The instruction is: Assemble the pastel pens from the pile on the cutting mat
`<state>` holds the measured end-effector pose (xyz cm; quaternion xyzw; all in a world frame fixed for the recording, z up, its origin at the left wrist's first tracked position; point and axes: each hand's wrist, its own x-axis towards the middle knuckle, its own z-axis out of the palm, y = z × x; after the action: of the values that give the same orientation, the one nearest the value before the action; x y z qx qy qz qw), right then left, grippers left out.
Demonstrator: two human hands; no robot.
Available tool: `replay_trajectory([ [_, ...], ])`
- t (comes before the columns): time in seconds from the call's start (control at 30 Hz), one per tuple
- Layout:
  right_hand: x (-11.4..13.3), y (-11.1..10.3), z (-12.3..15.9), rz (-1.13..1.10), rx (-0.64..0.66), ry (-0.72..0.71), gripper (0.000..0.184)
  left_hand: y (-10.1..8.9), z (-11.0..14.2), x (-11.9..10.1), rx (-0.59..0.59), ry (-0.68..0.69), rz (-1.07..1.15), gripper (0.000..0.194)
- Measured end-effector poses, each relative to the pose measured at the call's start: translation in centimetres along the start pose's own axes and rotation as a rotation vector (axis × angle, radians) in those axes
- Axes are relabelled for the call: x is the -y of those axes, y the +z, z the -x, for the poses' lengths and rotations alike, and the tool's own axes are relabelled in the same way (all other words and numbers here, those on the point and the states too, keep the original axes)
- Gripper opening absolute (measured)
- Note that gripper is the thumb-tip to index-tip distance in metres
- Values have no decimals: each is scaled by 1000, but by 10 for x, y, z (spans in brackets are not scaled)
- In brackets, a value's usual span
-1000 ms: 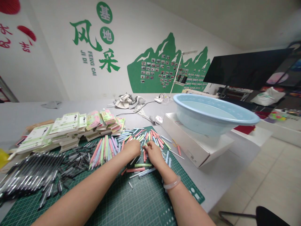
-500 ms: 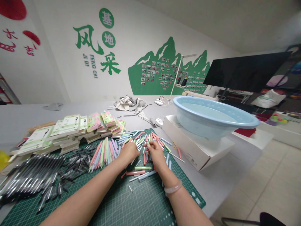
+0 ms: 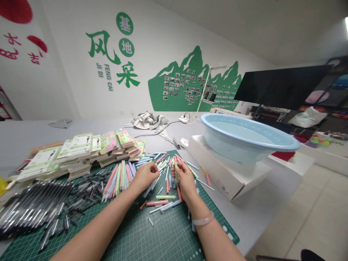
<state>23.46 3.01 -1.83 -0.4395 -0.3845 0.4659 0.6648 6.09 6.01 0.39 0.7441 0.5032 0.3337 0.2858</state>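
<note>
My right hand (image 3: 185, 181) is closed around a light green pen barrel (image 3: 176, 173) held upright. To its left, my left hand (image 3: 145, 176) has its fingers curled in a pinch; what is in them, if anything, is too small to make out. Both hands hover over a pile of loose pastel pen parts, among them a red barrel (image 3: 157, 203), a green barrel (image 3: 165, 197) and a blue barrel (image 3: 170, 207). Beside my left wrist lies a row of pastel pens (image 3: 119, 179). Everything rests on a green cutting mat (image 3: 141, 232).
Black pens (image 3: 35, 203) and black pen parts (image 3: 89, 188) lie at left, with stacked pen boxes (image 3: 78, 145) behind. A blue basin (image 3: 250, 137) sits on a white carton (image 3: 217, 170) at right. Grey cloths (image 3: 148, 120) and a cable lie at the back.
My hands have drawn apart, the left moving slightly left. The green barrel now stands up in my right fingers.
</note>
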Motion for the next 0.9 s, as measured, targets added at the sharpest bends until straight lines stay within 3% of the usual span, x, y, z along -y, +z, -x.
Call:
replay_trajectory([
  [0.1,1,7,8,24,81,-39,17,-5,1,-11,26,-20,207,10],
  [0.23,6,14,18,45,178,-34,16,-23,6,-31,19,-76,696,27],
  [0.37,11,18,25,46,281,10,19,-36,10,-43,-48,-50,848,29],
  [0.7,11,20,28,61,309,4,23,-33,11,-45,-170,5,814,29],
  [0.9,14,20,28,30,311,28,25,-26,11,-47,-85,86,411,26],
])
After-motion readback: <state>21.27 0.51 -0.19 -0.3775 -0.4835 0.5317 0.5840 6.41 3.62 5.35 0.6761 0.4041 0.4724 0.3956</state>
